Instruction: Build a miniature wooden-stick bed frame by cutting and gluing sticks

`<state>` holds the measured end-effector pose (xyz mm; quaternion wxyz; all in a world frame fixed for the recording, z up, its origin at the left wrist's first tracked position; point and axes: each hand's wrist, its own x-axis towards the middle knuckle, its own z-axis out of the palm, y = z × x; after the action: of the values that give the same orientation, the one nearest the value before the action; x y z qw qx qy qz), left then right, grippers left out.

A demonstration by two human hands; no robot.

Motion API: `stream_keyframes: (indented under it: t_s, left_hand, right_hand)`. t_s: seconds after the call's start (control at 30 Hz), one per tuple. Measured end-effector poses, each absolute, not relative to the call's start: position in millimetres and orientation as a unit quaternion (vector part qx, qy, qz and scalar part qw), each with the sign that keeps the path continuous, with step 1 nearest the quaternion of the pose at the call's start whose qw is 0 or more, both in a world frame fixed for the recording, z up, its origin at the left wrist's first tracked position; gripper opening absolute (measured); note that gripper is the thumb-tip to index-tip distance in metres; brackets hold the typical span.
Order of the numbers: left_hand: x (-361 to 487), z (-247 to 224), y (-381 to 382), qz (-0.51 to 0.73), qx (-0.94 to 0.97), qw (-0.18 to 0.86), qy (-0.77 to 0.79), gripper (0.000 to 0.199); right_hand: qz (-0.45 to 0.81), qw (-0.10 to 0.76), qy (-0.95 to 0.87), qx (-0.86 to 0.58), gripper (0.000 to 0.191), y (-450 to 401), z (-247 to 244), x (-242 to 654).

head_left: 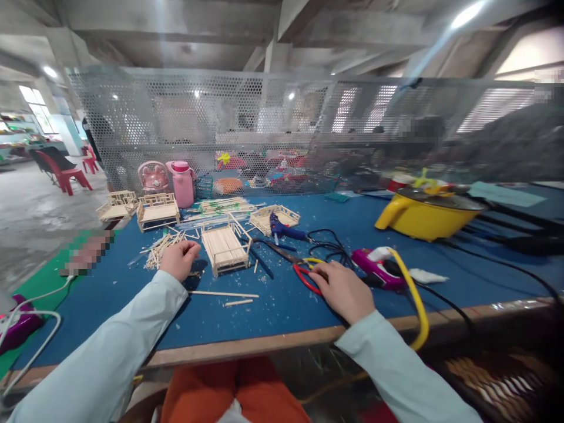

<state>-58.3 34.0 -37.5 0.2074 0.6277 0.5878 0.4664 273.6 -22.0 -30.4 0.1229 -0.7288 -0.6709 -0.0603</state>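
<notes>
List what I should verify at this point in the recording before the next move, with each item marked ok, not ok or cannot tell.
1. Scissors in hand: ok, the right hand has its fingers on the handles.
2. Left hand away from the blades: ok, the wooden frame lies between them.
3. Left hand empty: cannot tell, its fingertips are together and could hide a small piece.
4. Glue gun free of both hands: ok.
5. Glue gun cool: cannot tell, heat does not show.
6. Tabletop free of scraps: not ok, pale bits are scattered over it.
</notes>
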Motion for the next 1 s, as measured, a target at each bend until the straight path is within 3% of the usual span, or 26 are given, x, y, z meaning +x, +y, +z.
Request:
stream_keyframes:
  t_s: [0.3, 0.43, 0.5, 0.63, 0.8, 1.0]
  left_hand:
    - [-61, -43, 39, 0.505, 0.600, 0.213, 0.583, 0.015]
    - [-59, -41, 41, 0.529, 0.577, 0.227, 0.579, 0.014]
    - [-60, -38, 45, 0.547, 0.556, 0.232, 0.582, 0.017]
    - [-67, -26, 57, 0.582, 0.516, 0.210, 0.592, 0.025]
    - [-69, -20, 80, 0.569, 0.528, 0.205, 0.596, 0.024]
    - [-56, -34, 110, 0.524, 0.571, 0.278, 0.568, 0.035]
  right_hand:
    - [-0.098, 0.090, -0.649, -0.749, 0.023, 1, -24, 279]
    - [-0.145, 0.168, -0.684, -0.695, 0.022, -10, -20, 258]
    - [-0.076, 0.219, -0.745, -0.626, 0.020, -15, -16, 238]
    - [0.126, 0.195, -0.802, -0.550, 0.020, -4, -9, 196]
    - [0.175, 0.175, -0.802, -0.543, 0.018, 37, -7, 174]
    - [0.226, 0.177, -0.808, -0.514, 0.007, 55, -12, 177]
